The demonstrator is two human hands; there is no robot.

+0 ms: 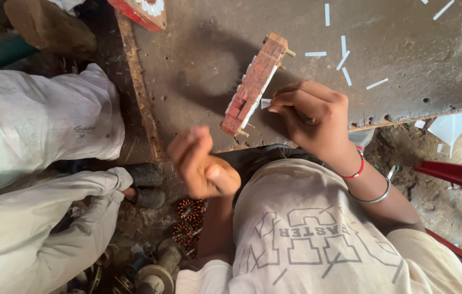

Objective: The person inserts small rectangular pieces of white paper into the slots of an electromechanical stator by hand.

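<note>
A reddish-brown motor core (255, 81) stands on its edge on the worn grey work board (198, 60), with white paper strips in its slots. My right hand (312, 117) rests beside its lower end and pinches a small white paper strip (265, 103) against it. A red thread and a metal bangle circle that wrist. My left hand (204, 166) hovers blurred in front of the board's near edge, fingers curled together, with nothing visible in it.
Loose white paper strips (344, 60) lie scattered over the board. Another person in white trousers (35, 125) and dark sandals stands at the left. Copper-wound rotors (189, 218) and metal parts lie on the ground below. A red chair frame (457, 174) is at the right.
</note>
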